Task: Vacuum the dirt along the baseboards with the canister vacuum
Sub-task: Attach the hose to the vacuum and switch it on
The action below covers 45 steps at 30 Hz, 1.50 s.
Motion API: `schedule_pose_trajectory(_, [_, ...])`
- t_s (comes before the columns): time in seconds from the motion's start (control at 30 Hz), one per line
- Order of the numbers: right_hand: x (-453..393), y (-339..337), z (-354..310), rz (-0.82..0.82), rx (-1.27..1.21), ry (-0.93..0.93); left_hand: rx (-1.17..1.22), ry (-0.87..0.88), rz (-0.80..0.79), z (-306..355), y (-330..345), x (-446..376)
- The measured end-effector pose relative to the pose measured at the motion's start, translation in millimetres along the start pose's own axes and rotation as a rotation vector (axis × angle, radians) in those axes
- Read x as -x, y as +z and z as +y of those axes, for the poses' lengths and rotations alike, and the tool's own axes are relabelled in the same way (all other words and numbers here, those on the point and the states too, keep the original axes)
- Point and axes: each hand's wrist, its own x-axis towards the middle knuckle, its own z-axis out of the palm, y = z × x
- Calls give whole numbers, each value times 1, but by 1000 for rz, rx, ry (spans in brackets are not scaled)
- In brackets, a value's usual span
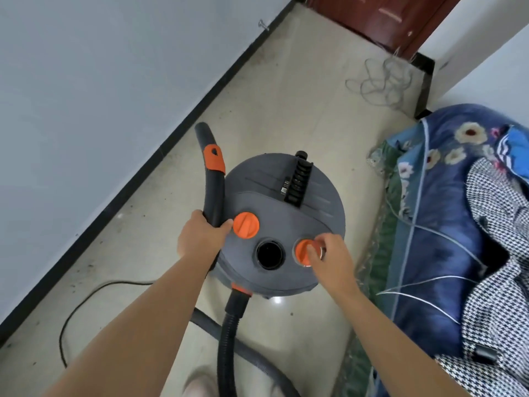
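Canister vacuum (283,224) stands mid-floor; left hand (200,239) grips the black wand handle (213,193) at nine o'clock, right hand (329,259) fingers pinch an orange knob (303,252).

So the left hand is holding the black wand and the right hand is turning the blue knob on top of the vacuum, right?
Not quite: the knob under the right hand is orange, not blue, as the head view shows. The left hand does hold the black wand, and the right hand's fingers pinch that orange knob on top of the vacuum.

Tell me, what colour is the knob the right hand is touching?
Orange; the knob under the right hand shows best in the head view.
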Motion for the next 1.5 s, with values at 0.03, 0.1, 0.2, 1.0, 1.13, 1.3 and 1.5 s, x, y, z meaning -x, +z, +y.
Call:
schedule_pose_trajectory(0.03, [2,3,2,-32,58,2,-18,-1,7,-4,-3,5])
schedule_pose_trajectory(0.1, [3,8,1,-92,85,56,-46,-12,52,-13,-12,17])
schedule_pose_trajectory(0.2, [3,13,-5,-112,105,94,-63,-31,93,-23,-24,42])
schedule_pose_trajectory(1.0, [-51,36,-76,-352,830,-1167,155,-260,117,-103,-17,150])
schedule_pose_trajectory(1.13, [-64,40,-86,-245,903,-1288,219,-287,160,-103,-21,143])
schedule_pose_trajectory(1.3, [-47,33,-92,-183,903,-1209,201,-281,157,-97,-26,143])
schedule_pose_trajectory(1.5, [-45,32,-92,-149,814,-1131,240,-281,174,-101,-22,145])
